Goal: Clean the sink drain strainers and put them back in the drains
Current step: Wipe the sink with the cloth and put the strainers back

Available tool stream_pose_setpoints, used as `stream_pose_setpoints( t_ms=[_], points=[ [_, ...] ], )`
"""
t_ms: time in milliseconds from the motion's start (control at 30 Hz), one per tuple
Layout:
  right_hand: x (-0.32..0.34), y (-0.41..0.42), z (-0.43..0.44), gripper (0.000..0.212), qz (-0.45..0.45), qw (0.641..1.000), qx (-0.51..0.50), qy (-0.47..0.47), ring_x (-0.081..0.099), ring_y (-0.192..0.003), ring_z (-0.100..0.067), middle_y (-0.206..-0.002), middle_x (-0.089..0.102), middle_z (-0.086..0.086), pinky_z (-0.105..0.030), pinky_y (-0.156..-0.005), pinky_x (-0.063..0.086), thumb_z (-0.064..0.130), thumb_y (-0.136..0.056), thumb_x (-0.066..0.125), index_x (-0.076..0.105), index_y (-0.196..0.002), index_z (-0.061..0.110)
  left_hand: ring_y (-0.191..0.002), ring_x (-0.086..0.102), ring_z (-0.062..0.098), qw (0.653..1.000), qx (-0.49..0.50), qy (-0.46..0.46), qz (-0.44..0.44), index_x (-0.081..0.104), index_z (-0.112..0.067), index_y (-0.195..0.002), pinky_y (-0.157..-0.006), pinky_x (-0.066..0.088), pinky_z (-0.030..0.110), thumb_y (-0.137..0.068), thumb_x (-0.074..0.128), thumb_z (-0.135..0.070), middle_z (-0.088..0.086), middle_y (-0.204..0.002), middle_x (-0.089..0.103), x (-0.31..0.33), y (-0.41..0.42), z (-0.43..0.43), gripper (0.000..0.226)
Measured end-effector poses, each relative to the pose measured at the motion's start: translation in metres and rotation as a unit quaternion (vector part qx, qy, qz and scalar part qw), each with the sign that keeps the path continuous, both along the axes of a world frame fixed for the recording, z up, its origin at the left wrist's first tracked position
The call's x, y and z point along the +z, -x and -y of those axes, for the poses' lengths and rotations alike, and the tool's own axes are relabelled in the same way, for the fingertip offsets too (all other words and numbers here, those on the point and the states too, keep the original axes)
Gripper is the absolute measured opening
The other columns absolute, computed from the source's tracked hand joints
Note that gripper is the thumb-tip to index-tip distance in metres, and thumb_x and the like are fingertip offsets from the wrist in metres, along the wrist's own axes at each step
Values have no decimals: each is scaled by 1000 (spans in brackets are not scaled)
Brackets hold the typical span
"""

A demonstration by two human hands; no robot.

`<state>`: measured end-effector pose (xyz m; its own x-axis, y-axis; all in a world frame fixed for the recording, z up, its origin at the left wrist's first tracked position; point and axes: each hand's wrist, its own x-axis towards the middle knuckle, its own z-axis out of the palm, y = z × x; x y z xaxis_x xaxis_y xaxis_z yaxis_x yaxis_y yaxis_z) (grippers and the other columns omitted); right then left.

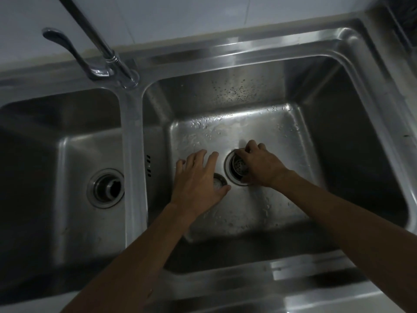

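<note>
R hand (259, 164) fingers clamped on perforated strainer (239, 166), held tilted in R basin drain (228, 163). L hand (198, 177) fingers spread apart, flat over 2nd strainer (220, 180) on basin floor. L basin drain (106, 188) has no strainer.

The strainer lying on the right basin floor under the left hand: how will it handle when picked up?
The second strainer looks like rigid metal, probably light. Droplets on the basin floor suggest it is wet and slippery. Round, so it may roll if tipped on edge.
</note>
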<state>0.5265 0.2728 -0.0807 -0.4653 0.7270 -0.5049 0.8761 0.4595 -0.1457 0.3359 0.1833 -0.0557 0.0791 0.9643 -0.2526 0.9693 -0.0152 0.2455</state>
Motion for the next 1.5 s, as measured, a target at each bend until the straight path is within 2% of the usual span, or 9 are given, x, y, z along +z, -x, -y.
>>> stream_pose_setpoints(
  t_ms=[233,367,500,567,700,833,1000,1233,1500],
  points=[
    [3,-1,4,92,-5,1000,5,1,42,-131,-38,-147,35,-18,-46,-98,54,46,-83,82,33,-158,20,-154,24,24,1000,12,-1,-3,21,-29,-159,-121,23,50,-88,56,-73,3,-166,27,3,0,6,91],
    [8,3,13,114,-20,999,25,-9,38,-138,-38,-156,30,-15,-50,-101,53,56,-75,86,21,-163,23,-154,25,25,1000,12,-6,-6,22,-28,-159,-121,24,49,-88,57,-74,4,-166,28,3,1,12,91],
    [12,14,29,127,-46,994,99,-17,29,-149,-38,-168,22,-13,-51,-116,38,63,-67,87,14,-165,26,-155,24,25,1000,18,-5,-12,21,-28,-160,-123,24,49,-88,58,-74,4,-166,27,4,4,20,92],
    [13,23,36,125,-71,991,114,-10,33,-148,-37,-167,26,-12,-51,-117,39,64,-68,86,17,-164,24,-154,24,25,1000,29,-3,-9,21,-29,-159,-123,24,49,-86,58,-75,3,-166,27,6,5,24,94],
    [8,42,48,110,-81,986,142,-14,49,-135,-33,-157,40,-9,-45,-100,51,62,-76,81,26,-162,19,-157,19,28,998,50,36,-24,14,-26,-161,-123,20,54,-82,60,-80,6,-169,21,9,12,34,106],
    [9,47,50,97,-82,987,137,-2,59,-125,-33,-144,53,-10,-42,-93,54,53,-79,81,37,-156,15,-156,19,30,996,65,39,-37,15,-24,-162,-122,19,55,-81,63,-78,8,-169,20,11,16,45,108],
    [31,32,44,95,-99,990,94,-16,61,-123,-30,-141,57,-8,-42,-96,54,49,-76,85,41,-153,15,-155,20,29,997,75,22,-20,16,-24,-161,-121,20,53,-82,60,-78,8,-169,21,25,10,52,106],
    [94,25,23,96,-130,987,59,-69,60,-124,-27,-140,56,-2,-43,-93,54,53,-74,85,39,-152,22,-155,22,26,994,77,-68,46,19,-24,-162,-124,23,49,-86,66,-67,5,-168,22,73,20,40,100],
    [159,84,11,94,-190,972,86,-109,61,-123,-31,-140,59,-7,-43,-100,52,55,-72,88,45,-149,22,-146,37,29,978,143,-141,49,31,-18,-156,-116,34,48,-85,68,-64,8,-158,37,110,78,51,92]
  ],
)
